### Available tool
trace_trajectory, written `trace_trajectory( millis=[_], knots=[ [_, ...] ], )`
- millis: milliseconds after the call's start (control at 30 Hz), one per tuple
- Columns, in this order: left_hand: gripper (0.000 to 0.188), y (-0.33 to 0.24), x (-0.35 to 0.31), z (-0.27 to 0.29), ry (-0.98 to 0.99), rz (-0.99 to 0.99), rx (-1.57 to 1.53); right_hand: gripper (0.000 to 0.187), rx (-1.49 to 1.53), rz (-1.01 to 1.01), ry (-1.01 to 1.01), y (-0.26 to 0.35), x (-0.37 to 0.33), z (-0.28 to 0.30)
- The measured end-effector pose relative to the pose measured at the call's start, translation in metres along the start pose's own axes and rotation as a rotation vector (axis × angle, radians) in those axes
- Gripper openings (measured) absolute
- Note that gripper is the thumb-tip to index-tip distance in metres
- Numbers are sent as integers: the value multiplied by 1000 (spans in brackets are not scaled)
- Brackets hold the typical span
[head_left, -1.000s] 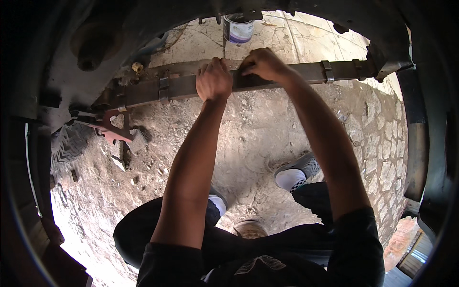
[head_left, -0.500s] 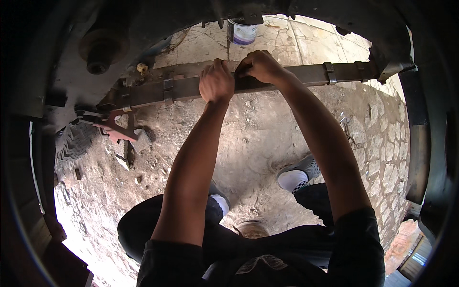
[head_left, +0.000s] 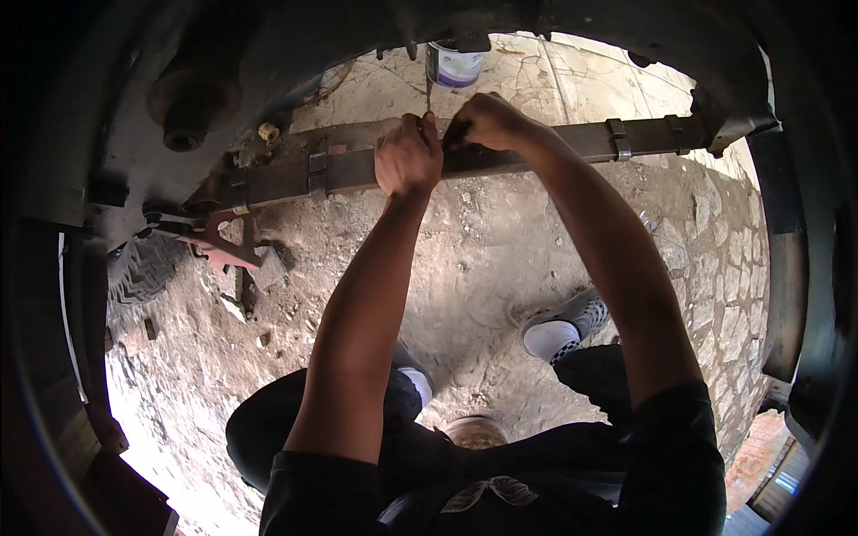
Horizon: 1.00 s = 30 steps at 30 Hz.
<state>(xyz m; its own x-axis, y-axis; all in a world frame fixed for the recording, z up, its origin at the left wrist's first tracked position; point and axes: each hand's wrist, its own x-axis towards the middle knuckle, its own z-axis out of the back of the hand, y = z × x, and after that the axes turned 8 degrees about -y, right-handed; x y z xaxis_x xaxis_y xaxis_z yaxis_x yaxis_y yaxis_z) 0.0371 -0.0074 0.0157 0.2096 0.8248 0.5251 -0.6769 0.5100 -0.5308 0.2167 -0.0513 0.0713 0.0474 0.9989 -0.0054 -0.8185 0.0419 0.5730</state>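
Observation:
A long dark metal leaf spring (head_left: pixel 536 154) with clips around it runs crosswise before me, under a vehicle's dark underside. My left hand (head_left: pixel 408 154) is closed over the middle of the spring, its fingers curled over the top and far side, its thumb side toward the other hand. Just right of it, my right hand (head_left: pixel 493 122) is bent down at the wrist with its fingers drawn together at the spring's top. Deep shadow lies around those fingertips, so whatever they pinch is hidden. A small gap separates the two hands.
Beyond the spring stands a white and purple bucket (head_left: pixel 458 68) on cracked paving. A reddish metal stand (head_left: pixel 228 250) and a treaded tyre (head_left: pixel 143 268) are at left. A round metal part (head_left: pixel 183 112) hangs at upper left. Between my feet sits a round brownish object (head_left: pixel 476 432).
The whole view has shifted slightly. My left hand's fingers have moved a little, one digit now standing up more beside the right hand. Both hands stay at the middle of the spring.

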Motion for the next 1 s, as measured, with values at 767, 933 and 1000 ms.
trace_trajectory(
  millis=[767, 933, 1000],
  knots=[
    [38, 7, -5, 3, -107, -130, -94, 14, -53, -68, -647, 30, -80, -68],
    [40, 0, -5, 6, -73, -123, -75, 13, -248, -153, -566, 29, -55, -54],
    [41, -6, -3, 5, -41, -103, -102, 13, -263, -210, -583, 17, -36, -51]
  ],
)
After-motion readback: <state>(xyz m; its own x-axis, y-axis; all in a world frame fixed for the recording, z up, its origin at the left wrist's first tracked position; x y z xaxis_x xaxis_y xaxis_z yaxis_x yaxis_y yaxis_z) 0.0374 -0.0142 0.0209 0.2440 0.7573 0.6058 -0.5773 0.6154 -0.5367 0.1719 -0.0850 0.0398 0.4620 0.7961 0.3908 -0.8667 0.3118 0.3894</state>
